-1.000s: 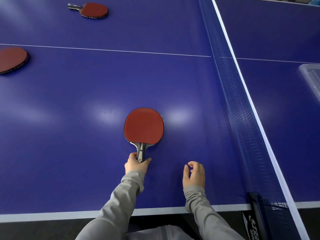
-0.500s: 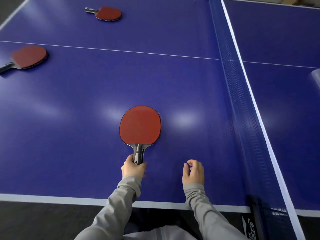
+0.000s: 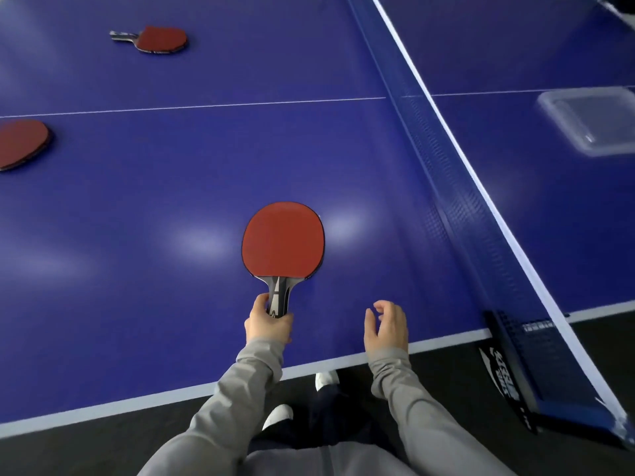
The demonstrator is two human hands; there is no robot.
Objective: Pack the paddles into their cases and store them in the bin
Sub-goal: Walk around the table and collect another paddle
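My left hand (image 3: pixel 268 321) grips the black and grey handle of a red paddle (image 3: pixel 283 240), whose blade points away from me over the blue table (image 3: pixel 154 201). To its right, my right hand (image 3: pixel 386 326) hovers near the table's front edge with loosely curled fingers and holds nothing. A second red paddle (image 3: pixel 159 38) lies far back on the left, handle pointing left. A third red paddle (image 3: pixel 20 143) lies at the left edge, partly cut off by the frame. No case is in view.
The net (image 3: pixel 457 187) runs from the far centre to the near right, ending at a black clamp post (image 3: pixel 515 372). Beyond it, a clear plastic bin (image 3: pixel 591 123) sits on the right half of the table. Dark floor and my white shoes (image 3: pixel 326 379) lie below the table's edge.
The view has swung right and pulled back, bringing the clear bin into sight. My left hand holds the paddle's handle more fully. My right hand's fingers have uncurled a little.
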